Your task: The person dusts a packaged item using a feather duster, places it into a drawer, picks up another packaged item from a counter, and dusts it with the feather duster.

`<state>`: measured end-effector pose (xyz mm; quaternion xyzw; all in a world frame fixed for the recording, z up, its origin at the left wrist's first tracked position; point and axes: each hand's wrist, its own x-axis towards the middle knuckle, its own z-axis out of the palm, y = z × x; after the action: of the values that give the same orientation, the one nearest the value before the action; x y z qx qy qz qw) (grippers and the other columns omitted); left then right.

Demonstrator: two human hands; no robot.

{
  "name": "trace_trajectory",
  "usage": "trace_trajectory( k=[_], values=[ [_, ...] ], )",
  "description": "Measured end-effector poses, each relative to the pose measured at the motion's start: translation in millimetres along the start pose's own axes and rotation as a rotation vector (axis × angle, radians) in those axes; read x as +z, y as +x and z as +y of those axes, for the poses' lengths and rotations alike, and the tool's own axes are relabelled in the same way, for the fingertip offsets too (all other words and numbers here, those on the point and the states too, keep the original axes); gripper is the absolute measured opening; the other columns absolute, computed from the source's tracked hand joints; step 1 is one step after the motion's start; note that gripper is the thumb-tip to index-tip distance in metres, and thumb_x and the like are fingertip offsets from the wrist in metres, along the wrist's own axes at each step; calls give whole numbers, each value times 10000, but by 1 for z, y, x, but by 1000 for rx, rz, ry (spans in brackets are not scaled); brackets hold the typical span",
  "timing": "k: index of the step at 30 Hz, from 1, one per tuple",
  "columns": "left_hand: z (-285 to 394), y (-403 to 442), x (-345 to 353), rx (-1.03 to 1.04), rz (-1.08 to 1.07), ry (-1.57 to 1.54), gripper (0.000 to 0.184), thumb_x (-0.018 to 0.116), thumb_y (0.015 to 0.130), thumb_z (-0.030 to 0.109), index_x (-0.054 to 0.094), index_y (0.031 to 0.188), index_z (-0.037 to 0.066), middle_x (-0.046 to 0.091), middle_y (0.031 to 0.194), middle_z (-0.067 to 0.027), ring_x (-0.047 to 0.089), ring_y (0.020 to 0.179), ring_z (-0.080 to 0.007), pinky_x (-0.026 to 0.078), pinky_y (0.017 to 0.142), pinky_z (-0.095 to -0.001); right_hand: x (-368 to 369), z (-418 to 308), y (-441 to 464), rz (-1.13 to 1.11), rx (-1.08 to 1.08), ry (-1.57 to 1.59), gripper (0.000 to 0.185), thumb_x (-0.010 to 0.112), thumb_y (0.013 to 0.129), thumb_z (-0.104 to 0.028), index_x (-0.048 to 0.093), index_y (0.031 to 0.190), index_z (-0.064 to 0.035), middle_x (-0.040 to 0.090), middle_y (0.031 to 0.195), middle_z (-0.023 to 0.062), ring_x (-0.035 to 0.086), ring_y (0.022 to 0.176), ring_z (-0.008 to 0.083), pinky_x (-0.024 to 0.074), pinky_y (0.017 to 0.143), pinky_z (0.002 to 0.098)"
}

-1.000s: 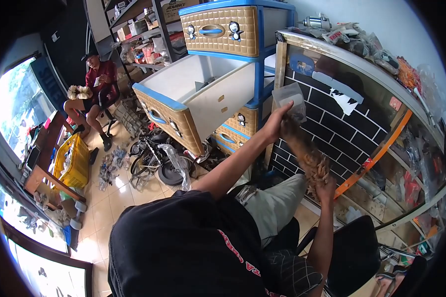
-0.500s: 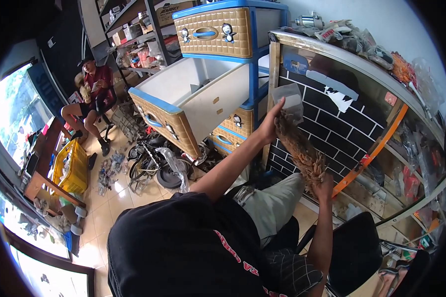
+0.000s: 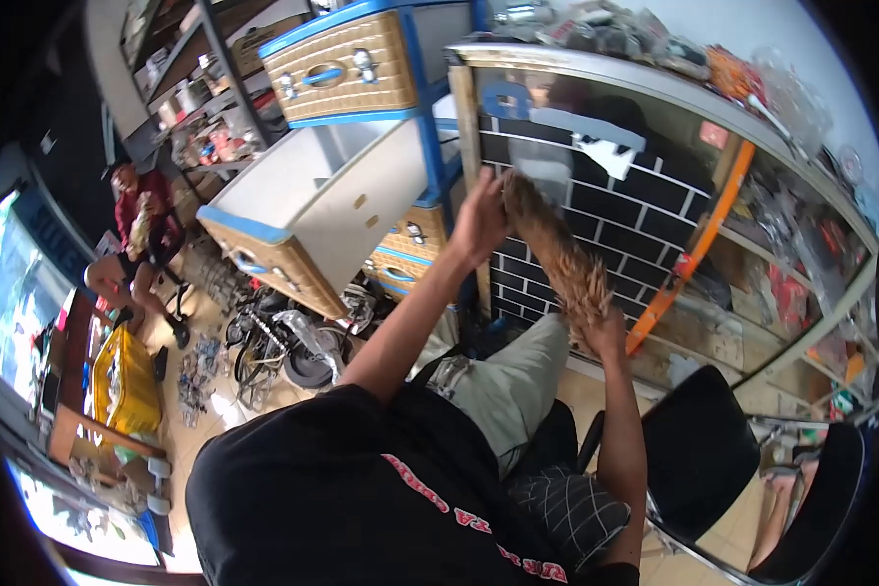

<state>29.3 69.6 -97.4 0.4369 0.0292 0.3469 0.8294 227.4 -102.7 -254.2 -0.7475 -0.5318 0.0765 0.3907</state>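
Observation:
A long brown bundle (image 3: 554, 249), shaggy and flaky, slants down to the right in front of the black brick-patterned panel. My left hand (image 3: 479, 223) is at its upper end, thumb raised, most fingers hidden behind it. A blurred clear plastic bag (image 3: 542, 161) shows just beyond this hand, apparently held by the hidden fingers. My right hand (image 3: 606, 337) is closed round the bundle's lower end, near my right knee.
Ahead is a blue and tan drawer unit (image 3: 347, 73) with one drawer pulled out. Bicycle-like parts lie on the floor beside a yellow basket (image 3: 127, 381). Another person (image 3: 146, 220) sits at far left. A black chair (image 3: 703, 449) stands at right, near someone's feet.
The view has turned right. My left hand has shifted left relative to the plastic bag. My right hand stays on the bundle's lower end. The seated person's arms have moved.

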Motion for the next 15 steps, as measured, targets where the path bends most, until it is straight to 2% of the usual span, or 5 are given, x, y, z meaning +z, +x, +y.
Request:
trace_trajectory(
  k=[2,3,8,11,15],
  values=[
    [0,-11,17,92,145,189,553,497,885,400,400,1329,86,482,1253,-103,448,1162,-236,334,1005,-390,-9,-16,-9,123,-60,-23,360,684,714,-302,622,904,-2,619,811,239,588,824,412,485,643,438],
    [-2,-5,-2,-51,118,148,626,595,823,369,375,1350,112,432,1304,-107,415,1200,-252,367,980,-436,-8,-16,-9,158,-99,36,320,691,703,-278,633,873,-13,627,779,222,601,785,397,484,625,436],
    [1,-7,6,45,96,241,434,692,738,94,578,1147,3,608,1070,-116,596,937,-197,477,853,-319,1,6,-6,131,-147,33,354,752,627,-215,619,884,-10,633,817,197,606,802,383,490,654,423],
    [6,-9,6,25,109,351,410,690,735,73,594,1127,1,623,1034,-104,600,918,-183,475,857,-315,-1,0,-6,63,-80,112,346,731,642,-156,590,889,41,630,830,211,614,835,381,486,674,417],
    [-1,1,-9,92,179,301,231,681,753,105,625,962,23,626,948,-39,591,798,-126,474,737,-268,0,7,-7,71,-98,136,329,712,683,-161,591,917,37,628,850,205,613,809,380,482,673,435]
  ],
)
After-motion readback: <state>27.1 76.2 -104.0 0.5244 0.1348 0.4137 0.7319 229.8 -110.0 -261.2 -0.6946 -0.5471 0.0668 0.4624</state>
